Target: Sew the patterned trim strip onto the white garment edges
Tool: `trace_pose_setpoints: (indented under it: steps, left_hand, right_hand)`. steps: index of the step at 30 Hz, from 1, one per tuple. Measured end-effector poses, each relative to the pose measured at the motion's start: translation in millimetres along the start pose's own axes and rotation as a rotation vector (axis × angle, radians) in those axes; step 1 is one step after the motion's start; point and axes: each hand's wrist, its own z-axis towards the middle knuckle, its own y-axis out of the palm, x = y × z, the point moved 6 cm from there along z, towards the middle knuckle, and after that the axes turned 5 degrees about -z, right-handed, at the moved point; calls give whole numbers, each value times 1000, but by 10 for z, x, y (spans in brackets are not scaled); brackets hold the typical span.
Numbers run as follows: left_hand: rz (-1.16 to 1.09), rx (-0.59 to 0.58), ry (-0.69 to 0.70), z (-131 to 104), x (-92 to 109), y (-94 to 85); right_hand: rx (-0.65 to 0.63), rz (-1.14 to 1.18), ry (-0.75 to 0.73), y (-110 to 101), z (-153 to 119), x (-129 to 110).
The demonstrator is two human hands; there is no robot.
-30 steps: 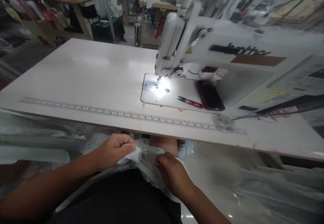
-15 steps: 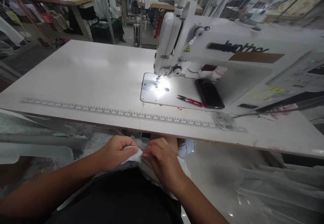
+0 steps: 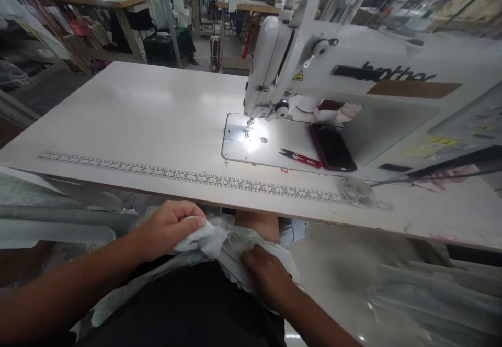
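Pale, thin fabric [image 3: 212, 239] lies bunched across my lap, below the front edge of the sewing table. My left hand [image 3: 170, 229] is closed on a gathered fold of it, thumb on top. Lower and to the right, my right hand [image 3: 266, 273] rests in the fabric with fingers curled down into it; the fingertips are hidden. Beyond the table edge stands a white sewing machine [image 3: 396, 54], its lamp lighting the needle plate [image 3: 235, 145]. The cloth is away from the needle.
A clear ruler [image 3: 188, 177] runs along the table's front edge. Red-handled thread snips [image 3: 301, 157], a dark phone [image 3: 333, 147] and a clear round disc [image 3: 356, 192] lie near the machine. More pale cloth [image 3: 50, 232] hangs at the left. A person sits at a far table.
My hands, close together before, have parted. The right moved down and toward me into the fabric; the left shifted slightly left, lifting more cloth into view. The view turned slightly left.
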Motion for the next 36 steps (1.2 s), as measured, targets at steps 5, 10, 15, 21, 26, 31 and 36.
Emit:
trace_pose_setpoints:
  steps: [5,10,15,21,26,31,36]
  left_hand:
    - [-76,-68,-35,68,-31,86]
    - [-234,-121,-59,92,-139,194]
    - [-60,-133,61,87,-112,109]
    - [269,-35,386,12,75,141]
    - [376,-2,287,-21,19,208]
    - [476,94,546,-40,60,186]
    - [649,247,985,-166,153,241]
  right_hand:
    - [107,180,136,-219,29,98]
    - [246,518,83,-351,297,-130]
    - [209,666,162,-208,336,-169]
    - [170,622,258,-202,285,-136]
    - [193,582,280,-239,274,-106]
    - [442,448,92,-384,226,-164]
    - [593,243,26,-431,154,-239]
